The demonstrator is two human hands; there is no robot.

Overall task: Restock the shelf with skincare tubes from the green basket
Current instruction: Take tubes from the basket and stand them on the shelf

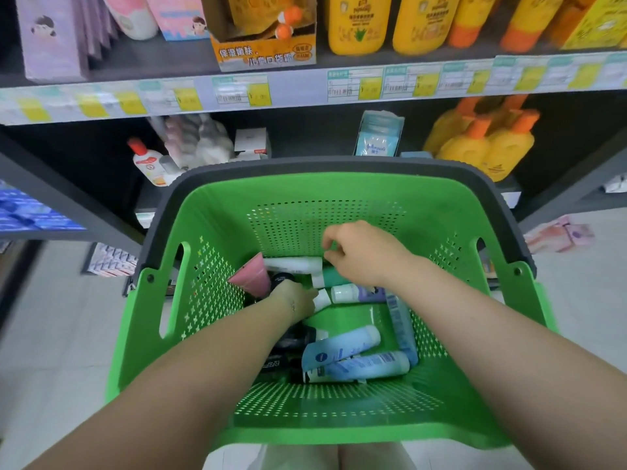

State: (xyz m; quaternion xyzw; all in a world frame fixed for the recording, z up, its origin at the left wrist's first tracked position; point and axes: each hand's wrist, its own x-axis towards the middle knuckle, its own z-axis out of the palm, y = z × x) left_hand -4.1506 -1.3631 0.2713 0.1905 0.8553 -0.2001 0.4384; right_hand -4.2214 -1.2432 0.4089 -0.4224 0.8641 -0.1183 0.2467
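- Green basket (217, 212) holds the skincare tubes (353, 354) loose.
- Picking step: left hand (296, 300) meets a white-capped tube (321, 299), right hand (359, 256) curls over a teal tube (334, 276); grips unclear.
- Next: lift one to the shelf (298, 93).

The green perforated plastic basket (217, 212) with a dark grey rim stands before the dark store shelf (237, 93). Tubes lie scattered on the basket's floor:
- A pink flat-ended tube (252, 276) leans at the left wall.
- Pale blue tubes (342, 351) lie flat near the front.
- A teal tube (334, 276), partly hidden, appears to lie flat.

Shop aisle, shelf (305, 86) edged with price tags (259, 93), rows of yellow lotion bottles (356, 25)
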